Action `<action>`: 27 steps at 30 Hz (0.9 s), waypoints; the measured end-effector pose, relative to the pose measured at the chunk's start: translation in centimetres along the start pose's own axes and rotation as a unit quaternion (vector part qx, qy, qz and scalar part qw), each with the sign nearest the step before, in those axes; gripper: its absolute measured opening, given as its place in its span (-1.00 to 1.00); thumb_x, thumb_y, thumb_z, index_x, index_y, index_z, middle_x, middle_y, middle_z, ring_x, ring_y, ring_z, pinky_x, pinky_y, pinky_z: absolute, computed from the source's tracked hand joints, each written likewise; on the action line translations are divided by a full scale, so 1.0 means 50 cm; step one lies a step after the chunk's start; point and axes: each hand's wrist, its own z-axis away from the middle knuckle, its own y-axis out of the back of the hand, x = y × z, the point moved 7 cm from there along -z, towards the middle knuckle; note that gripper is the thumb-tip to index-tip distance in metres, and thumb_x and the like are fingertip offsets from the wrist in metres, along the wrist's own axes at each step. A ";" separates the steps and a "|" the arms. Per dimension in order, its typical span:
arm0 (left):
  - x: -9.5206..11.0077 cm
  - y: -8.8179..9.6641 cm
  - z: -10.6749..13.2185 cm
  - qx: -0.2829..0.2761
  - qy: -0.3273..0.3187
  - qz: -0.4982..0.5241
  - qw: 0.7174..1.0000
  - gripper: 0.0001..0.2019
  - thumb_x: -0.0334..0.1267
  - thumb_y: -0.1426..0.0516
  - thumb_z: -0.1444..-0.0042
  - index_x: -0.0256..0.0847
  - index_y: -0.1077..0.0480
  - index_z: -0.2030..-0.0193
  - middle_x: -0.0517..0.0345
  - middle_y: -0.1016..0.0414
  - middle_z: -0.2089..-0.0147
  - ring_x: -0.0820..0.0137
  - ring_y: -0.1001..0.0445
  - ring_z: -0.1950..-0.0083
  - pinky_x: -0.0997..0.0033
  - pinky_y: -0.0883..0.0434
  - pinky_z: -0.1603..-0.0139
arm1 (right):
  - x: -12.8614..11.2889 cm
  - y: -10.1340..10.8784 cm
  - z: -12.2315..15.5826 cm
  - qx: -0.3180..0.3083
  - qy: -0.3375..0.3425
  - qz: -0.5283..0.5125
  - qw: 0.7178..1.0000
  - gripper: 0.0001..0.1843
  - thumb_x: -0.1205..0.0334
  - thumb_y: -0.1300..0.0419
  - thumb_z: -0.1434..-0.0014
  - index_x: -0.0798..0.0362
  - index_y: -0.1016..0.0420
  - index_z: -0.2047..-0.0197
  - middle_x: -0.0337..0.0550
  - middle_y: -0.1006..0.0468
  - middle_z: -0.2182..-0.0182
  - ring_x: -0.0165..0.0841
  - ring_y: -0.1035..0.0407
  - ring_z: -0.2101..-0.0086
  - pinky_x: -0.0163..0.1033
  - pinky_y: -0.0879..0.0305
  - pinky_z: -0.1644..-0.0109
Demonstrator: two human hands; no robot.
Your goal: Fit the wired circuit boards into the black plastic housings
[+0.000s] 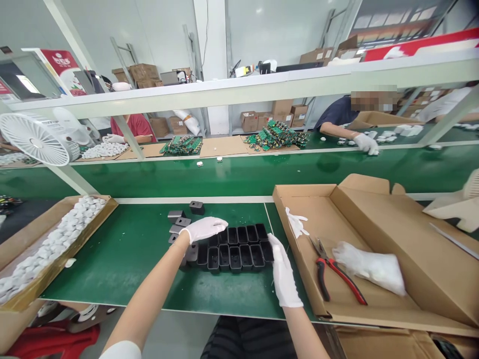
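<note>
Two rows of small black plastic boxes (pixel 235 258) stand side by side on the green table, with their open tops facing up. My left hand (pixel 205 230), in a white glove, reaches over the left part of the back row with its fingers stretched out; it hides some boxes beneath. Flat along the right end of the rows lies my gloved right hand (pixel 283 273), its fingers straight and touching or nearly touching the last box. Left of the rows, several more black boxes lie bottom up, among them one loose box (pixel 196 207) at the back.
A long carton (pixel 108 204) of white parts stands at the left. The open cardboard box (pixel 337 192) at the right holds pliers (pixel 329 267), a white glove (pixel 297 222) and a plastic bag (pixel 370 267). Beyond the belt (pixel 247 172), circuit boards (pixel 279 135) are piled near a co-worker's gloved hand (pixel 366 144).
</note>
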 end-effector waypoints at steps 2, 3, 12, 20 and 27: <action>-0.002 0.003 0.015 0.003 0.003 0.013 1.000 -0.47 0.07 0.07 -0.21 -0.16 -0.31 -0.21 0.17 -0.27 -0.28 0.26 -0.22 -0.31 0.30 -0.11 -0.35 | 0.003 0.005 -0.001 -0.006 0.004 -0.005 1.000 -0.21 -0.33 0.20 -0.15 -0.03 -0.17 -0.28 -0.26 -0.13 -0.24 -0.46 -0.07 -0.28 -0.16 0.12 -0.53; -0.003 0.003 0.022 0.003 0.003 0.021 1.000 -0.45 0.09 0.07 -0.21 -0.15 -0.27 -0.24 0.18 -0.24 -0.30 0.27 -0.19 -0.33 0.30 -0.09 -0.37 | 0.005 0.006 -0.001 -0.009 0.006 -0.005 1.000 -0.21 -0.33 0.20 -0.15 -0.02 -0.16 -0.28 -0.25 -0.14 -0.24 -0.46 -0.07 -0.28 -0.17 0.11 -0.53; 0.009 -0.003 0.034 0.003 -0.005 0.068 0.998 -0.39 0.13 0.12 -0.23 -0.14 -0.15 -0.32 0.16 -0.10 -0.37 0.27 -0.09 -0.39 0.31 -0.05 -0.39 | 0.008 0.000 0.005 -0.007 0.004 0.013 1.000 -0.23 -0.36 0.19 -0.13 -0.12 -0.16 -0.27 -0.34 -0.11 -0.26 -0.45 -0.01 -0.31 -0.11 0.20 -0.55; 0.001 0.021 0.060 0.060 0.017 0.031 0.998 -0.37 0.12 0.20 -0.25 -0.14 -0.03 -0.37 0.16 -0.14 -0.35 0.35 -0.16 -0.35 0.36 -0.14 -0.35 | 0.011 0.001 0.004 -0.002 0.008 0.019 1.000 -0.23 -0.36 0.19 -0.12 -0.13 -0.16 -0.27 -0.34 -0.11 -0.25 -0.45 -0.01 -0.30 -0.09 0.20 -0.54; -0.060 0.031 0.146 0.113 0.102 -0.112 0.982 -0.70 -0.12 -0.07 -0.06 -0.08 -0.49 0.10 0.13 -0.37 -0.19 0.11 -0.29 -0.21 0.02 -0.14 -0.28 | -0.014 0.002 -0.055 -0.010 0.015 -0.007 1.000 -0.18 -0.38 0.18 -0.11 -0.08 -0.15 -0.28 -0.26 -0.12 -0.25 -0.42 -0.06 -0.29 -0.10 0.08 -0.52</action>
